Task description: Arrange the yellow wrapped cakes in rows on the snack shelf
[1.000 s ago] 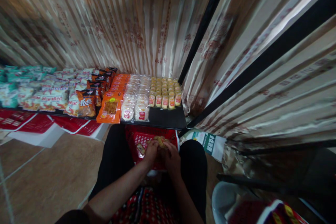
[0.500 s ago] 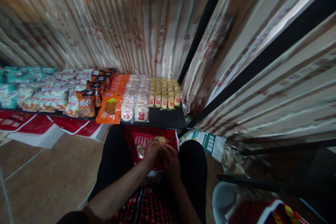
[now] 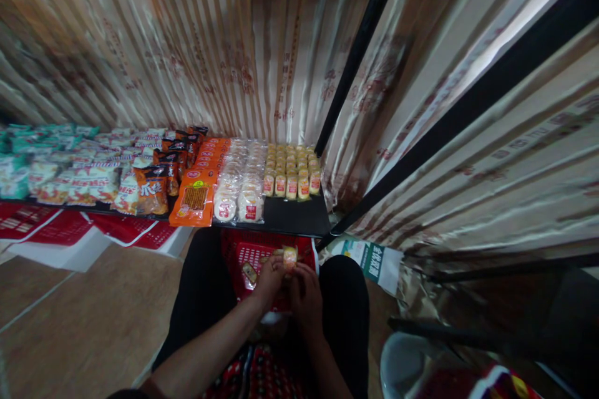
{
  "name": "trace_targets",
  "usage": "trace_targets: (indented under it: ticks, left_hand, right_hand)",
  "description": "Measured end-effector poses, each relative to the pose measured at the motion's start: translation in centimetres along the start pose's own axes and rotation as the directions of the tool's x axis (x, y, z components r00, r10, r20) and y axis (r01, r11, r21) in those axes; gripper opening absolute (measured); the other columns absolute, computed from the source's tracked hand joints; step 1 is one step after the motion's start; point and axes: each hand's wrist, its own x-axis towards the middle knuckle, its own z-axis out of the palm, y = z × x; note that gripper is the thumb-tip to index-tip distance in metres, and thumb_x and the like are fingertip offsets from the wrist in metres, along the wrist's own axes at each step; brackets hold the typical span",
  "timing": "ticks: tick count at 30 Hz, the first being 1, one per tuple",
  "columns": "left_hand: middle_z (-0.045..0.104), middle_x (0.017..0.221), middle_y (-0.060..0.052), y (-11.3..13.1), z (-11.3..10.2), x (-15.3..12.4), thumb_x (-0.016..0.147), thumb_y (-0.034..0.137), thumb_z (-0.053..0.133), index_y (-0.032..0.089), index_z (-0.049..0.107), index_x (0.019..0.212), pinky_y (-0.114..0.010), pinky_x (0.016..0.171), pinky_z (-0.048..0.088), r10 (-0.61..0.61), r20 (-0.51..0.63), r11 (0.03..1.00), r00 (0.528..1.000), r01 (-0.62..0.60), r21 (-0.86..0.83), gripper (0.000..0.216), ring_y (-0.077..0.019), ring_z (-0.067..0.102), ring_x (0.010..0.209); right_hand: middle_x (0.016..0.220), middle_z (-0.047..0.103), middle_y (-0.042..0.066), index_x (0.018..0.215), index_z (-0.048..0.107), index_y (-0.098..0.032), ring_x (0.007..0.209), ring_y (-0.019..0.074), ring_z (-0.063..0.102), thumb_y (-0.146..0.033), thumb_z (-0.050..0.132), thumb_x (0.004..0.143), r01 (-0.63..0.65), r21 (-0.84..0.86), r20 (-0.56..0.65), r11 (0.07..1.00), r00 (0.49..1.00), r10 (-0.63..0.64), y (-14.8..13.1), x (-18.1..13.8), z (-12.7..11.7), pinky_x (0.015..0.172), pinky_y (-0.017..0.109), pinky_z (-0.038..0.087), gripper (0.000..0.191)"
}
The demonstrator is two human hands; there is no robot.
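Observation:
Between my legs, my left hand (image 3: pixel 270 279) and my right hand (image 3: pixel 306 288) come together over a red plastic basket (image 3: pixel 247 254). Their fingers close on a small yellow wrapped snack (image 3: pixel 290 257) with an orange-red label, which stands up at the fingertips. Another small wrapped snack (image 3: pixel 249 272) lies in the basket, left of my left hand. More packets there are partly covered by my hands. On the black shelf (image 3: pixel 294 215) just beyond, rows of similar yellow wrapped snacks (image 3: pixel 291 186) stand at the right end.
Left along the shelf are round white packaged crackers (image 3: pixel 250 204), orange snack bags (image 3: pixel 194 199), black-and-orange bags (image 3: pixel 153 193) and white bags (image 3: pixel 100 184). Black metal posts (image 3: pixel 360 59) rise at the right before a striped curtain (image 3: pixel 262 31). A pale bucket (image 3: pixel 397 365) sits lower right.
The wrapped snack in my hands is now higher and more upright, showing more of its label. My view has tilted slightly, so the shelf sits a little lower.

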Motion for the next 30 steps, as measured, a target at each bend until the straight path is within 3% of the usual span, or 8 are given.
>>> trace_targets:
  ticks: [4,9,17,24,30]
  left_hand:
    - [0.065,0.077,-0.002,0.5,0.5,-0.1,0.062,0.022,0.063,0.017,0.058,0.083,-0.025,0.069,0.046,0.044,0.038,0.999,0.998,-0.045,0.023,0.023,-0.013,0.061,0.07]
    - [0.067,0.081,-0.003,1.3,1.1,-0.1,0.066,0.014,0.058,0.017,0.056,0.083,-0.026,0.073,0.049,0.115,0.043,0.991,0.992,-0.117,0.067,0.017,-0.0147,0.063,0.077]
    - [0.066,0.09,-0.006,1.7,1.9,1.3,0.072,0.01,0.05,0.017,0.053,0.088,-0.028,0.081,0.048,0.293,0.089,0.938,0.952,-0.304,0.167,0.018,-0.0154,0.064,0.086]
    - [0.066,0.089,-0.003,3.3,3.1,2.3,0.074,0.007,0.049,0.019,0.055,0.087,-0.026,0.08,0.048,0.309,0.045,0.895,0.95,-0.306,0.326,0.018,-0.0142,0.063,0.084]
    - [0.063,0.094,-0.004,4.4,3.9,3.5,0.074,0.006,0.05,0.019,0.059,0.091,-0.025,0.082,0.047,0.388,-0.002,0.824,0.922,-0.346,0.449,0.023,-0.0133,0.06,0.086]
  right_hand:
    - [0.104,0.062,0.012,0.103,0.058,-0.018,0.098,0.0232,0.06,-0.041,0.046,0.084,-0.171,0.029,-0.054,0.985,0.984,0.172,0.4,0.6,0.3,0.089,0.043,0.048,0.032]
    - [0.105,0.064,0.011,0.104,0.059,-0.019,0.098,0.024,0.061,-0.044,0.046,0.081,-0.284,0.038,0.032,0.958,0.959,0.282,-0.1,1.6,-0.1,0.089,0.041,0.047,0.036]
    - [0.097,0.065,0.009,0.1,0.062,-0.021,0.089,0.0223,0.061,-0.04,0.045,0.08,-0.23,-0.039,-0.047,0.972,0.972,0.228,-1.4,4.2,-0.7,0.084,0.037,0.047,0.032]
    - [0.096,0.064,0.009,0.1,0.063,-0.019,0.089,0.0231,0.057,-0.038,0.04,0.083,-0.139,-0.177,-0.077,0.974,0.989,0.127,-2.2,6.5,-1.0,0.083,0.037,0.044,0.035]
    - [0.104,0.062,0.011,0.109,0.06,-0.018,0.092,0.0231,0.057,-0.038,0.038,0.084,-0.135,-0.133,-0.107,0.982,0.987,0.121,-2.6,7.8,-0.7,0.084,0.038,0.045,0.038]
